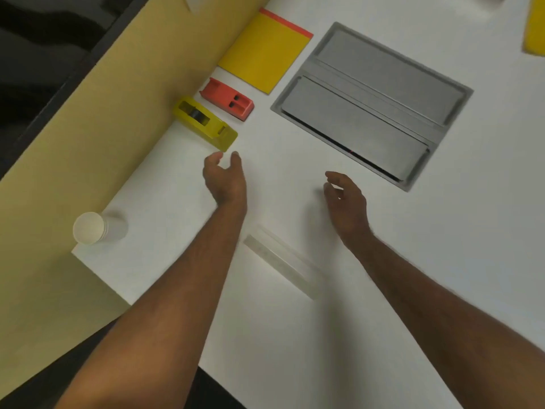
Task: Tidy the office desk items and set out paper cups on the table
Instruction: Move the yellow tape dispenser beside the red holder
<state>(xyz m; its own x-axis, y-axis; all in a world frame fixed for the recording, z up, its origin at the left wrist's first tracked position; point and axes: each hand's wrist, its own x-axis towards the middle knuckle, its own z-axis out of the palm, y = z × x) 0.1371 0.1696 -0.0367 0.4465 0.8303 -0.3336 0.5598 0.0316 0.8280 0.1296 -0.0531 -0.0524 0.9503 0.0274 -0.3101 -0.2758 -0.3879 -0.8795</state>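
Observation:
A yellow tape dispenser (205, 122) lies on the white desk (442, 231) beside the yellow partition. My left hand (225, 178) hovers just below its near end, fingers apart and empty. Beyond the dispenser sits a red-orange stapler-like item (228, 98), and past that a yellow notepad (264, 53) with a red top strip. A stack of white paper cups (98, 228) lies on its side at the desk's left corner. A clear ruler (281, 262) rests between my forearms. My right hand (348, 202) floats open above the desk, holding nothing.
A grey recessed cable hatch (374, 98) is set into the desk at centre right. The yellow partition (97, 119) runs along the desk's left edge. Another yellow item (535, 28) shows at the top right corner, and a pale object (193, 1) is cut off at the top.

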